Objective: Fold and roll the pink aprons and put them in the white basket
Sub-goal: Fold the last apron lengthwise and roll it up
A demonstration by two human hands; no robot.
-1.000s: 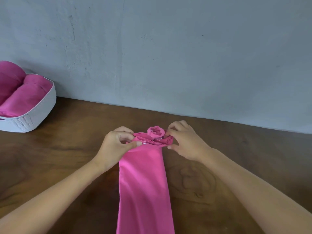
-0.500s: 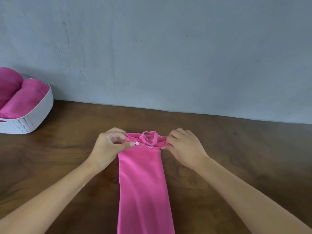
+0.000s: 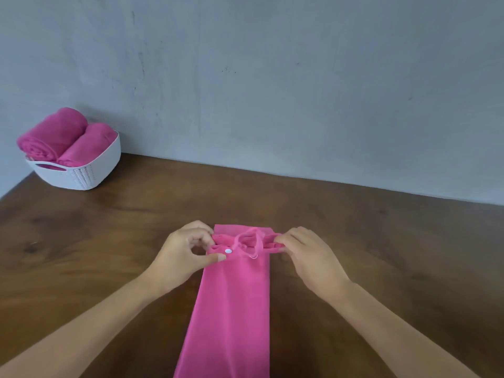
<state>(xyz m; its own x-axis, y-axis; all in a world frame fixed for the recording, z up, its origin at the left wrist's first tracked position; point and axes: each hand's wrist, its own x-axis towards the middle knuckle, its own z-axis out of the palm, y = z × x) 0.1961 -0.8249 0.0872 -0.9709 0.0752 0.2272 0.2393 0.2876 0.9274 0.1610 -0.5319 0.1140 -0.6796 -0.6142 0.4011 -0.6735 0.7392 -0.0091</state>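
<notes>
Head view: my left hand (image 3: 180,257) and right hand (image 3: 311,257) meet at the far end of the pink apron (image 3: 231,309). The apron lies folded into a long narrow strip on the wooden table (image 3: 381,255), running from the near edge of the picture away from me. My left hand pinches the left corner of that far end, with the thumb pressed on the cloth just beside a small white snap button (image 3: 228,251) and the other fingers curled over the bunched edge. My right hand grips the right corner of the same end with curled fingers. Between the two hands the cloth is gathered in small folds, and a thin pink strap loop (image 3: 246,241) lies on top of them. Far to the left, against the grey wall (image 3: 272,91), stands the white basket (image 3: 92,173), well apart from the strip. Two rolled pink aprons (image 3: 54,135) lie side by side in it, rising above its rim.
</notes>
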